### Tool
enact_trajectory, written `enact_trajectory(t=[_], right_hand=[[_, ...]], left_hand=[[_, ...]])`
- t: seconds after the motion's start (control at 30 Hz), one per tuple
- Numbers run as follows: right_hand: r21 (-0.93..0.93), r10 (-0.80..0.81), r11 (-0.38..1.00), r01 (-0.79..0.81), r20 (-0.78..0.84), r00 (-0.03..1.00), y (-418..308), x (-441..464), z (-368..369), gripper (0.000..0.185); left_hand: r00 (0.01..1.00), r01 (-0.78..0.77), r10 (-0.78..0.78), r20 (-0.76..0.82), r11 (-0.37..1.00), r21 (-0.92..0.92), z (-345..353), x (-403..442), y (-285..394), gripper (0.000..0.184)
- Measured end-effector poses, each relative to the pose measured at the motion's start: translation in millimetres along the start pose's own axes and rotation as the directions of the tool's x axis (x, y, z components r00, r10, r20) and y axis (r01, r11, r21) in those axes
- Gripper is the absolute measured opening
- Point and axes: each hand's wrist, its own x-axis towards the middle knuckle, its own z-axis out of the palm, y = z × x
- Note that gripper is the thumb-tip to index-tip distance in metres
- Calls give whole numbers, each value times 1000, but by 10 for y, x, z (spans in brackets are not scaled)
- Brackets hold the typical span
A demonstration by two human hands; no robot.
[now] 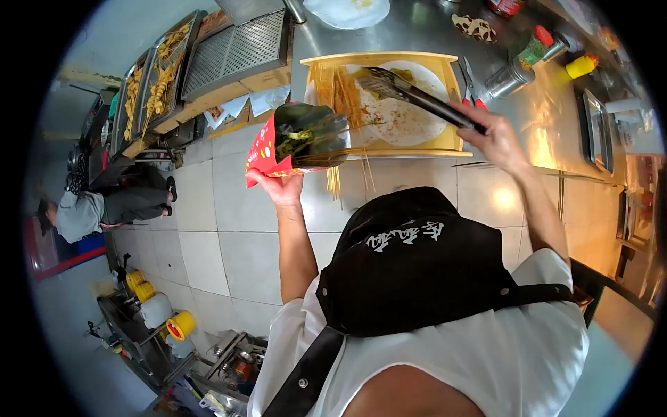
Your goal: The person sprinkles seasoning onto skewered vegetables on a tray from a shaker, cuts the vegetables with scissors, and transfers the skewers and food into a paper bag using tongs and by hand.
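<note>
My left hand point(280, 189) grips a red printed paper bag point(260, 156) from below, its dark mouth facing the tray. Green leafy food point(297, 141) lies inside, and thin sticks jut out of the mouth to the right. In my right hand point(495, 139) is a pair of dark-handled tongs point(434, 104). The tong tips hover over a wooden tray point(451, 144), near some yellow-green food; whether they grip any is unclear. On the tray are a white plate point(434, 128) with brown crumbs and a bundle of bamboo skewers point(335, 104), some sticking out past the front edge.
Red-handled scissors point(472, 87), a metal canister point(509, 78), a green-labelled jar point(535, 45) and a yellow bottle point(582, 66) stand or lie right of the tray. Skewered food fills a metal tray point(167, 66) at upper left. Another person point(83, 212) is at far left.
</note>
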Motion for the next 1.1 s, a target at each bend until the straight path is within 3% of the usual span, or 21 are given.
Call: enact_trajectory(t=[0.13,0.23,0.33,0.43,0.47,0.53,0.63,0.7,0.77,0.8,0.83,0.97,1.1], right_hand=[[-128,-303,941,314,102,948,-797,-62,-463,48],[-453,-519,711,538,179,836,-1113,-52,-417,47],[-563,-609,544,622,245,755,-1276,73,-110,44],[-700,-451,505,505,285,846,-1459,127,245,59],[-668,-455,537,516,286,843,-1436,119,213,60],[-587,-479,589,556,301,825,-1345,118,126,62],[-538,-451,708,458,154,879,-1109,26,-269,67],[-496,-199,840,219,93,976,-831,149,-519,68],[-543,67,839,-26,56,996,-318,442,-523,62],[-637,117,769,-53,59,991,-56,551,-407,54],[-722,164,688,-75,54,985,174,611,-262,48],[-766,112,641,42,147,983,589,619,116,38],[-745,116,662,85,213,970,600,821,-13,44]], left_hand=[[1000,27,-27,6,999,-29,49,66,-25,110],[999,47,-47,22,999,-15,116,85,-18,109],[990,110,-106,93,993,-40,182,93,1,109],[972,139,-128,197,989,-44,303,-1,-46,108],[968,136,-125,218,990,-40,321,-8,-41,107],[987,114,-111,114,993,-20,275,-22,-16,106],[999,32,-32,-17,999,-7,159,-21,-7,105],[997,-12,9,-80,999,-34,85,-41,-3,104],[996,-42,41,-81,999,-10,73,-67,3,105],[996,-56,56,-75,998,2,80,-72,7,106],[996,-53,51,-71,999,-13,80,-71,16,107],[996,-50,48,-70,998,-24,58,-76,74,107],[997,-49,49,-67,999,0,101,-83,54,106]])
